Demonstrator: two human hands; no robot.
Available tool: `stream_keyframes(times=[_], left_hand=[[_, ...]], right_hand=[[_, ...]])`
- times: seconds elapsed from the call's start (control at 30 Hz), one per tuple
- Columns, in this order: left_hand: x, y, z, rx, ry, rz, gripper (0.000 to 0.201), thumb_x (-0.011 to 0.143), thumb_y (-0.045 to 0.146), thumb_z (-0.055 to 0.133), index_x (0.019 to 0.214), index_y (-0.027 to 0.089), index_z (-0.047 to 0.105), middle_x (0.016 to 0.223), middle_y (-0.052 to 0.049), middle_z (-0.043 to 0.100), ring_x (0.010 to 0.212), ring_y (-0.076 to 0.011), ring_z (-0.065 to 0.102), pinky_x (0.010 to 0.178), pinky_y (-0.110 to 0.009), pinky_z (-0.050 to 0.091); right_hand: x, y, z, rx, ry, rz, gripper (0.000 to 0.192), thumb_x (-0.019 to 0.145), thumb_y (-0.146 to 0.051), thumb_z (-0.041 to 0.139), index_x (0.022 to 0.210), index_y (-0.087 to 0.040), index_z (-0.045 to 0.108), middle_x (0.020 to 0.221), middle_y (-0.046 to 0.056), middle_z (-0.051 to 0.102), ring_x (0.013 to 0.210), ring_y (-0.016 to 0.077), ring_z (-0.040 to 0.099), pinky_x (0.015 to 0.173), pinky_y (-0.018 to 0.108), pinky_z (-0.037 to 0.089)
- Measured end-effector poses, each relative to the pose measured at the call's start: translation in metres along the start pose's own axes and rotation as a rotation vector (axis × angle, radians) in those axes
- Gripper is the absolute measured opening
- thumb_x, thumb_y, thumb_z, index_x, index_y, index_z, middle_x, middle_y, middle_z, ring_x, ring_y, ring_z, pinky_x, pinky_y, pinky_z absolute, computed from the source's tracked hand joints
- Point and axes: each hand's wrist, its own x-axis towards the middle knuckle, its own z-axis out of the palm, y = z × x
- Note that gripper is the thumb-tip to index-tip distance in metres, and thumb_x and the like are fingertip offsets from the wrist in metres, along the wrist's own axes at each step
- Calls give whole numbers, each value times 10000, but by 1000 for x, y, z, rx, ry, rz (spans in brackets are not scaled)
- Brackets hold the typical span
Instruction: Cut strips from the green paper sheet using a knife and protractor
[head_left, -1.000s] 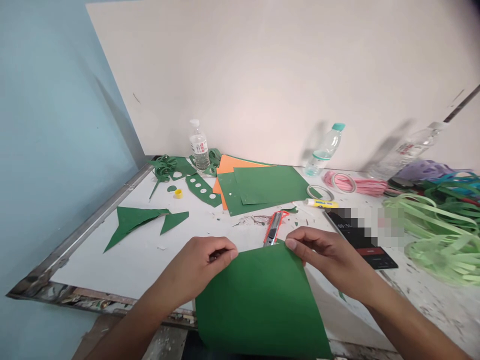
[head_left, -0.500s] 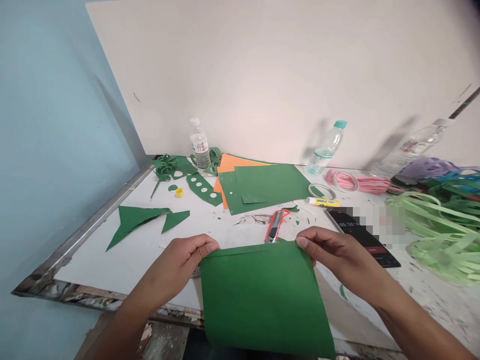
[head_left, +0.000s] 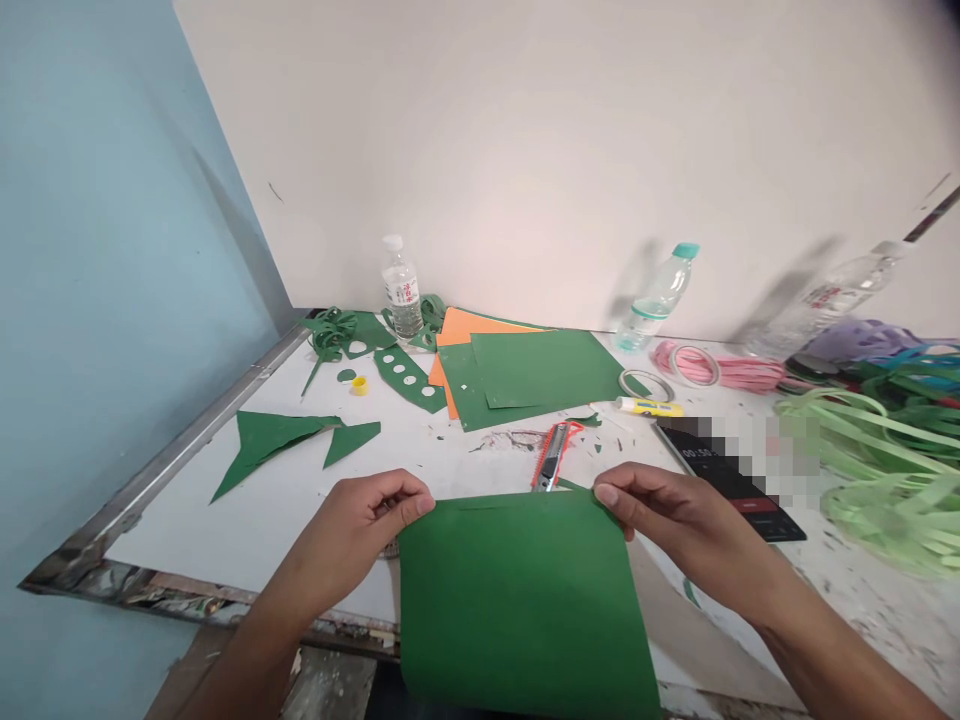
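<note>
Green paper sheet [head_left: 525, 600] hangs over the near edge of the table [head_left: 247, 520], pinched at its top corners by the left hand [head_left: 360, 525] and right hand [head_left: 671, 520]. Even tension keeps it flat; the cutter [head_left: 553, 455] lies just beyond.

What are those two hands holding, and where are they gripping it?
A green paper sheet, pinched at its two far corners: the left hand at the left corner, the right hand at the right.
</note>
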Motion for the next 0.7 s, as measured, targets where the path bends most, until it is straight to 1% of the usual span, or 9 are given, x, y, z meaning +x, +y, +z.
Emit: stream_keyframes(times=[0.13,0.27,0.37,0.43,0.5,0.57,0.63,0.7], left_hand=[[0,1,0,-85,-25,4,329,934,551,574,881,238,659,804,20,590,702,-152,471,613,-250,368],[-3,1,-5,-144,-72,-36,339,935,555,558,907,229,645,831,7,582,734,-161,504,624,-241,426],[-4,-3,-15,-82,-94,-26,346,965,562,510,947,242,640,864,3,608,770,-172,546,680,-253,456],[-4,-2,-20,-6,-75,-2,357,982,574,476,1014,263,648,943,-9,656,855,-198,596,742,-269,467],[-3,6,-22,43,-36,19,373,992,585,452,1137,305,651,1109,-17,690,1007,-227,624,838,-288,473],[0,19,-18,87,-32,54,373,992,580,460,1222,357,653,1252,8,679,1129,-237,612,907,-287,461],[3,36,-11,142,-105,108,337,982,557,495,1175,370,700,1240,35,701,1117,-236,627,855,-270,469],[6,50,-2,181,-178,167,289,986,482,508,1046,334,748,1105,39,745,998,-221,664,774,-264,465]], right_hand=[[1,0,2,7,5,-4,361,941,-556,582,815,-230,670,682,-21,560,684,158,527,664,283,412],[-1,1,-1,-29,17,-11,356,939,-551,588,809,-232,674,685,-15,574,682,162,536,656,285,415],[-2,3,-4,-42,37,-20,343,946,-538,586,814,-234,671,681,-12,579,673,167,538,647,291,417],[-1,3,-5,-35,36,-31,339,954,-533,577,819,-235,667,681,-12,578,673,170,539,645,292,420],[0,0,-4,-32,32,-44,332,958,-529,575,824,-238,662,688,-14,575,682,169,538,647,289,418],[1,-3,-1,-36,29,-51,328,962,-526,573,825,-240,656,698,-16,569,689,166,531,651,287,412],[2,-7,3,-41,21,-54,327,969,-525,563,832,-242,652,708,-17,566,695,166,524,656,287,407],[2,-10,6,-43,3,-57,325,977,-527,551,850,-246,652,716,-17,567,698,166,519,660,288,404]])
